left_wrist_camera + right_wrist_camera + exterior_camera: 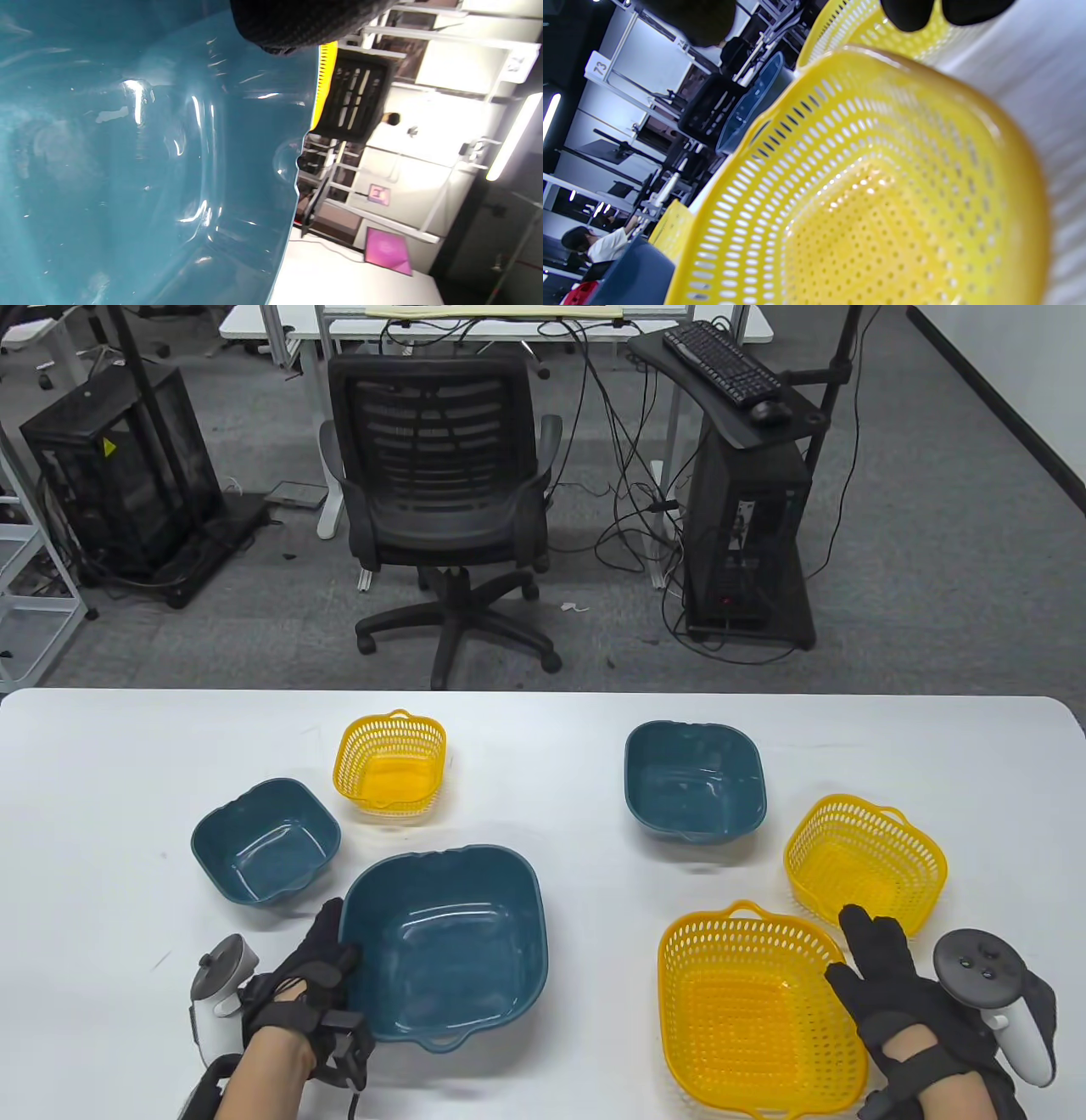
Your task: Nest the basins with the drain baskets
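Observation:
Three teal basins and three yellow drain baskets stand apart on the white table. My left hand (333, 942) grips the left rim of the large basin (450, 942), fingers along its outer wall; the basin's inside (127, 161) fills the left wrist view, with a gloved fingertip (292, 25) at the top. My right hand (859, 952) is open with fingers spread, by the right rim of the large basket (747, 1010); that basket (865, 203) fills the right wrist view, below the fingertips (908, 12). I cannot tell whether the right hand touches it.
A small basin (265, 840) and a small basket (390, 763) stand at the left. A medium basin (694, 780) and a medium basket (864, 861) stand at the right. An office chair (445, 500) stands beyond the table's far edge.

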{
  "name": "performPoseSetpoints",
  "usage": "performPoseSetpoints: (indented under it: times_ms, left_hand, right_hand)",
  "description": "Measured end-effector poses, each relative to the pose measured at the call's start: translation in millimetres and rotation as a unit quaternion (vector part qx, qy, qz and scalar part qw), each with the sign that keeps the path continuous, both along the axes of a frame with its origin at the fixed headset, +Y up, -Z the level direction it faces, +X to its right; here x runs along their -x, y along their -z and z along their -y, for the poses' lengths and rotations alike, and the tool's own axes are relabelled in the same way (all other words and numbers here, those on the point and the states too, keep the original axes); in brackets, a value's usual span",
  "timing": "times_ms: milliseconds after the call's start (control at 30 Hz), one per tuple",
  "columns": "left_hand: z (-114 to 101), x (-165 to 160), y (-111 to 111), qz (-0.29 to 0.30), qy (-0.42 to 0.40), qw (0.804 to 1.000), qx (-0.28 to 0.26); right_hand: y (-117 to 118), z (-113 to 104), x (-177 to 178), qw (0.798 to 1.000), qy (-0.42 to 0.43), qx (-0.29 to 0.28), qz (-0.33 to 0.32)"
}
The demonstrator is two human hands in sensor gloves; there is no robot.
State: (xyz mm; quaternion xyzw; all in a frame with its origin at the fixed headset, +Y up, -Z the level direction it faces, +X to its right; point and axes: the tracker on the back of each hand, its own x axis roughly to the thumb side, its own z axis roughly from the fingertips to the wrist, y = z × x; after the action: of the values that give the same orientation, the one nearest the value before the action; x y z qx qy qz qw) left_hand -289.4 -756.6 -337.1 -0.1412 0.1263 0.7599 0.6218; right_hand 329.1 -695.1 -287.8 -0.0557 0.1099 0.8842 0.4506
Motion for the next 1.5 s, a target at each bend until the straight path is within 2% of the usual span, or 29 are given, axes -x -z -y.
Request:
performPoseSetpoints:
  times_ms: [100,200,333,400,467,633,767,900,1033,1167,1267,1333,1433,1500]
  left_hand:
    - [-31,-19,-1,0.015,0.009,0.999,-0.026]
    - [-40,-43,-4,0.023,0.004,0.999,-0.049]
    - [-7,-72,-9,0.023,-0.023,0.999,-0.027]
    - [13,-79,-13,0.021,-0.016,0.999,-0.018]
    - [21,-81,-17,0.031,0.008,0.999,-0.004]
    - [29,-82,-17,0.043,0.024,0.999,-0.012]
    - [37,-84,-15,0.053,0.005,0.999,-0.001]
    - [36,-87,-17,0.061,0.005,0.998,-0.006]
    - [36,-89,-16,0.071,0.004,0.997,-0.003]
    - [36,-90,-16,0.082,-0.003,0.997,0.002]
    - [33,-87,-17,0.08,-0.012,0.997,0.009]
    - [26,-82,-17,0.058,0.007,0.998,0.002]
    - [16,-74,-18,0.033,0.016,0.999,-0.01]
    - [12,-67,-19,0.012,0.017,1.0,-0.015]
  right_hand:
    - [0,0,-1,1.0,0.001,0.0,0.003]
    - [0,0,-1,1.0,0.0,0.003,0.004]
    - [-3,0,-1,1.0,-0.001,0.028,0.005]
    - [-6,0,-4,0.999,-0.031,0.036,0.026]
    - [-6,0,-5,0.996,-0.059,0.049,0.044]
    - [-4,7,-3,0.993,-0.075,0.08,0.049]
    - [4,22,0,0.987,-0.104,0.111,0.06]
    - [10,34,1,0.981,-0.113,0.14,0.068]
    - [13,35,0,0.985,-0.1,0.125,0.069]
    - [11,26,-3,0.991,-0.072,0.093,0.065]
    - [6,10,-8,0.994,-0.047,0.054,0.08]
    - [-1,-12,-7,0.996,-0.016,0.007,0.082]
    - [-7,-36,5,0.996,0.003,-0.034,0.083]
    - [-6,-55,33,0.997,-0.009,-0.058,0.05]
